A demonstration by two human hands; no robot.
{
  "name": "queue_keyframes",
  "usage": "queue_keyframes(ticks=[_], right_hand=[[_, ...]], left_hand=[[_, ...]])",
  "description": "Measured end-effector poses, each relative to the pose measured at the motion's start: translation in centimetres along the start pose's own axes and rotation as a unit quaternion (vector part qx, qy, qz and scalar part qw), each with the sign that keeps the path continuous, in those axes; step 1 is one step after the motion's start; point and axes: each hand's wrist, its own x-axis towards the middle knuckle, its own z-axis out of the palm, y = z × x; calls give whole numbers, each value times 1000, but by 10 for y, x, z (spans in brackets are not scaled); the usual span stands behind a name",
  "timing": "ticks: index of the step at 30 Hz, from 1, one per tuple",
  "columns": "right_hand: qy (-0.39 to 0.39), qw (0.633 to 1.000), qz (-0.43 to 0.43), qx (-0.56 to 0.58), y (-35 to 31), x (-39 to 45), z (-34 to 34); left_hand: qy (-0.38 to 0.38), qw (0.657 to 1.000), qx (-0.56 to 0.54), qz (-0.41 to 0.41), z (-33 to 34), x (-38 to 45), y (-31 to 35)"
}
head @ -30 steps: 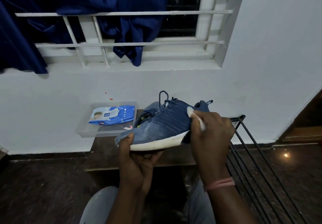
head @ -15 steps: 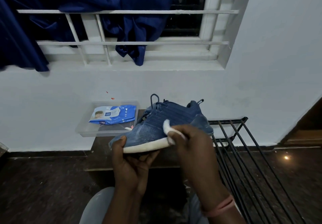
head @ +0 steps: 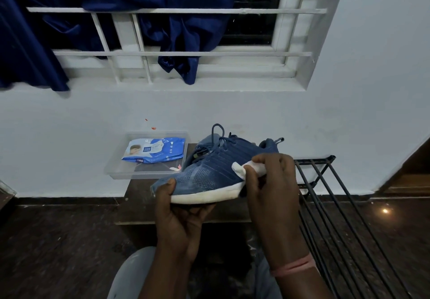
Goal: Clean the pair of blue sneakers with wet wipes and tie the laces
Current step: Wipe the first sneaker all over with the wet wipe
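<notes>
A blue sneaker with a white sole is held in the air, toe pointing left. My left hand grips it from below at the toe, thumb on the upper. My right hand pinches a white wet wipe and presses it against the side of the shoe near its middle. The dark blue laces stick up loose at the top. A blue pack of wet wipes lies in a clear plastic tray to the left. The second sneaker is not in view.
The tray sits on a dark low table against the white wall. A black metal rack stands to the right. Dark floor lies on both sides. A barred window with a blue curtain is above. My knees are at the bottom edge.
My right hand with the wipe slid from the heel side toward the shoe's middle, then back a little to the right. The left hand kept its hold at the toe.
</notes>
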Motion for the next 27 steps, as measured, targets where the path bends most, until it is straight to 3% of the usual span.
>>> queue_keyframes(ticks=[4,11,17,22,27], right_hand=[[13,998,-54,-11,-5,-16,8],[-88,989,-118,-4,-3,-22,14],[22,997,-44,-52,11,13,-1],[-90,979,-178,-38,-11,-12,15],[-7,997,-57,-51,7,16,0]], left_hand=[[2,1000,14,-1,3,0,-1],[-4,1000,5,2,-3,1,0],[-23,1000,13,3,6,-2,2],[-13,1000,-2,2,13,-2,-3],[-27,999,26,6,15,-6,-5]])
